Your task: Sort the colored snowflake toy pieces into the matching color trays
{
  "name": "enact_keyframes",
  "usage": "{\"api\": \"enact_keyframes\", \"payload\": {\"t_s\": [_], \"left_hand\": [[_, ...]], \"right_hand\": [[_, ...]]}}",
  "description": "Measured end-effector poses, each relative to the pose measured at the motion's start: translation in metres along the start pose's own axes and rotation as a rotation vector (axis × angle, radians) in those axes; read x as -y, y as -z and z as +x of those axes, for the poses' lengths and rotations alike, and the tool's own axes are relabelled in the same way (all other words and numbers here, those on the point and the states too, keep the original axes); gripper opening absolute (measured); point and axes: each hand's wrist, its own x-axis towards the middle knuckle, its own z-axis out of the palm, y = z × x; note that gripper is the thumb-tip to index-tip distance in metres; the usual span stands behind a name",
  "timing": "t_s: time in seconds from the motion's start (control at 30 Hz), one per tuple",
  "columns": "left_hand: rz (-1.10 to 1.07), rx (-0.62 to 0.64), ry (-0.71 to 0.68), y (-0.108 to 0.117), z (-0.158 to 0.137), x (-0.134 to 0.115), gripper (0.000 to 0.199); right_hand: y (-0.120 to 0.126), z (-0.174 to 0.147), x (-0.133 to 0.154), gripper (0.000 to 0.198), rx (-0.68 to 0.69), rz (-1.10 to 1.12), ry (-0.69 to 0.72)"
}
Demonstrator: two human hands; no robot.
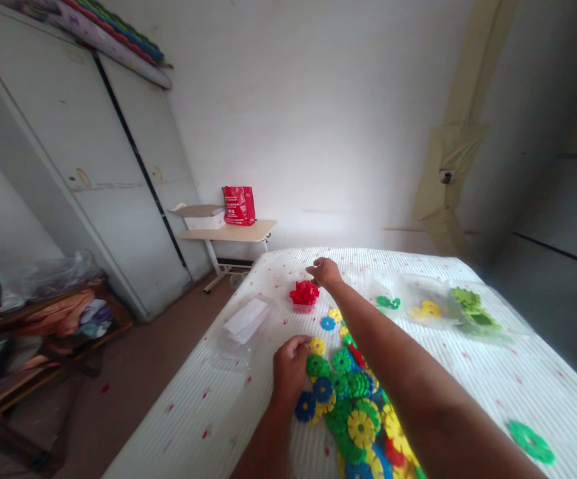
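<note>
My left hand (291,372) is closed, with its thumb and fingers at the edge of a yellow notched plastic disc (317,346). Beside and below it spreads a pile of interlocking discs, among them a green disc (341,360), a blue disc (323,389) and a yellow disc (361,428). Farther off, my right hand (326,272) hovers just behind a clear tub (303,308) heaped with red pieces (304,291). Its fingers are curled together, and whatever they may hold is hidden. The right forearm covers part of the pile.
Clear bags lie to the right with green pieces (388,303), yellow pieces (426,309) and light-green pieces (472,307). A lone green disc (531,442) rests at near right. White folded paper (246,320) sits on plastic at left. Behind is a small table (253,231) with a red bag (239,205).
</note>
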Motion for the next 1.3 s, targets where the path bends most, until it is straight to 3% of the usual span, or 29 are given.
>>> {"api": "enact_keyframes", "payload": {"t_s": [0.17, 0.37, 0.5, 0.63, 0.83, 1.03, 1.3], "left_hand": [[0.016, 0.017, -0.022, 0.0, 0.001, 0.003, 0.026], [0.006, 0.03, -0.027, -0.002, 0.003, 0.006, 0.025], [0.0, 0.025, -0.036, -0.003, 0.003, 0.008, 0.025], [-0.006, 0.025, -0.03, -0.001, 0.003, 0.008, 0.025], [-0.006, 0.027, -0.016, 0.0, 0.002, 0.006, 0.024], [-0.028, 0.027, -0.02, 0.0, 0.002, 0.007, 0.025], [-0.028, 0.028, -0.022, -0.001, 0.002, 0.008, 0.025]], "right_hand": [[0.025, -0.017, -0.031, 0.011, -0.016, 0.023, 0.039], [0.075, -0.07, -0.069, 0.02, 0.115, -0.067, 0.126], [0.09, -0.109, -0.091, 0.027, 0.219, -0.171, 0.23], [0.085, -0.128, -0.114, 0.038, 0.245, -0.438, 0.292], [0.068, -0.133, -0.13, 0.024, 0.254, -0.622, 0.282], [0.067, -0.135, -0.133, 0.017, 0.226, -0.672, 0.277], [0.061, -0.14, -0.115, 0.02, 0.299, -0.631, 0.421]]}}
